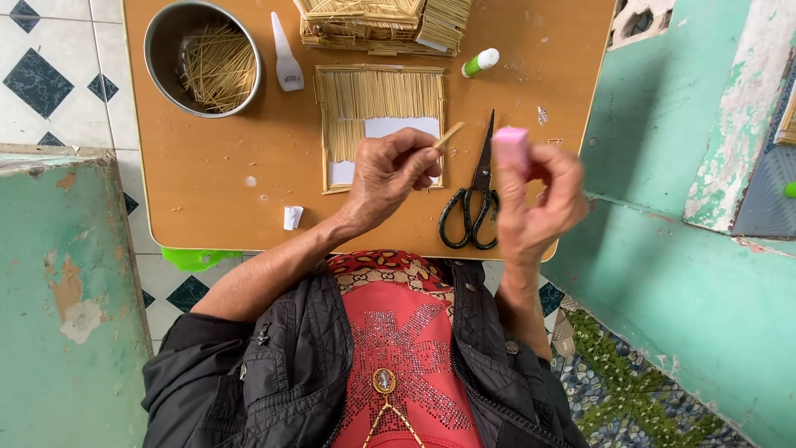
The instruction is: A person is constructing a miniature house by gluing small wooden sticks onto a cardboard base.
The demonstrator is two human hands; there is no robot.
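Our left hand [390, 178] pinches a thin wooden stick [448, 134]; our right hand [539, 203] grips a pink block [512, 148] — gluing step, stick meets panel of sticks [377, 104] next.

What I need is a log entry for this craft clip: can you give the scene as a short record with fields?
Left hand: fingers pinch a thin stick
Right hand: holds up a pink block
Table: orange-brown top
Under left hand: flat stick panel
Between hands: black scissors
Far left: metal bowl of sticks, white glue bottle beside it
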